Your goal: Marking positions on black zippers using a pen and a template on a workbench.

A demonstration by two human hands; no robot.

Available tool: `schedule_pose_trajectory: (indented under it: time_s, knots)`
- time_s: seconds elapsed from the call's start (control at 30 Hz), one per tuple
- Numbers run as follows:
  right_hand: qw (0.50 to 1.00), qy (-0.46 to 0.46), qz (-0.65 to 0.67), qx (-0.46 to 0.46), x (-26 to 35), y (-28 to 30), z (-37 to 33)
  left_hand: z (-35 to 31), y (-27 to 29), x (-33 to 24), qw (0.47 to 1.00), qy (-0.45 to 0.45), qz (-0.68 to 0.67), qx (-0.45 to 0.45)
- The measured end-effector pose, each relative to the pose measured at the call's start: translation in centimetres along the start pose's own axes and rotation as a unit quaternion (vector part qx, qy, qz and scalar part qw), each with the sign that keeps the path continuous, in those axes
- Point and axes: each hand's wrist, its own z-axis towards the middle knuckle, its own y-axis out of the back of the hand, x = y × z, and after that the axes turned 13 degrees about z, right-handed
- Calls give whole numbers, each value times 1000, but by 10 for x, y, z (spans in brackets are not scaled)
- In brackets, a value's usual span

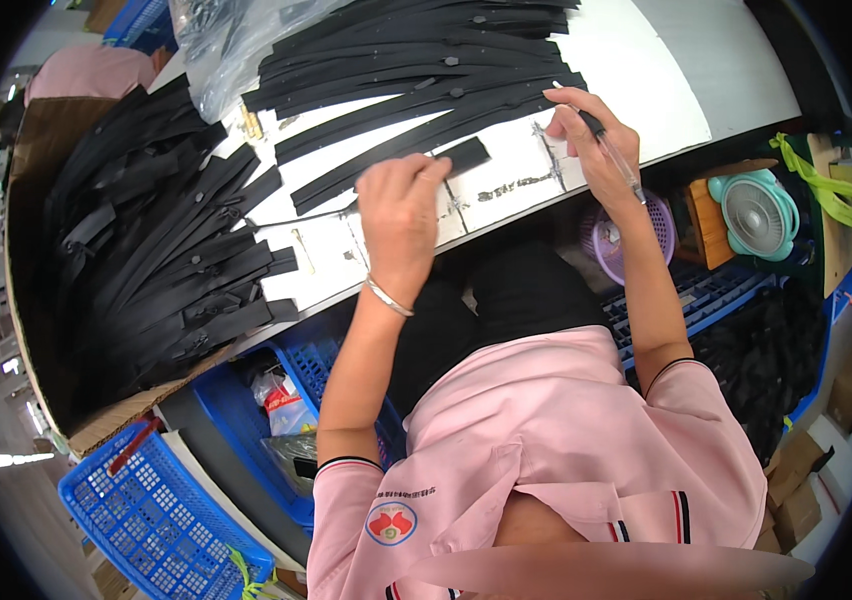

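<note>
My left hand (401, 215), with a bracelet on its wrist, is closed over a black fabric strip (469, 153) near the table's front edge. One flat end of this strip sticks out to the right of my fingers; its thin edge trails off to the left. My right hand (601, 160) grips a clear-barrelled pen (614, 155), tip up and away from me. Between the hands, the white tabletop (506, 150) bears dark pen marks and short lines. Just beyond lie several more black strips (416, 100) in overlapping rows.
A cardboard box (46, 250) at the left holds a heap of black strips (166, 240). Clear plastic bagging (221, 50) lies at the back. A purple basket (654, 235) and a green fan (758, 215) stand at the right. Blue crates (156, 510) sit lower left.
</note>
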Motion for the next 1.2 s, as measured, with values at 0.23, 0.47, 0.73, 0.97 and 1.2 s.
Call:
schedule_pose_trajectory:
  time_s: [0.23, 0.47, 0.73, 0.97, 1.2]
  knots:
    - [944, 221, -241, 46, 10, -20, -42, -7, -9, -41, 998, 2, -41, 51]
    - [908, 251, -335, 15, 1, 2, -52, -46, 12, -42, 986, 24, 52, 155]
    - [881, 264, -391, -38, -18, 30, -51, -89, 44, -14, 964, 172, 121, 164]
    - [871, 272, -407, -39, -17, 28, -51, -105, 54, 9, 957, 224, 129, 132]
    - [918, 206, -337, -43, 27, -16, -44, -106, 53, 13, 963, 227, 107, 94]
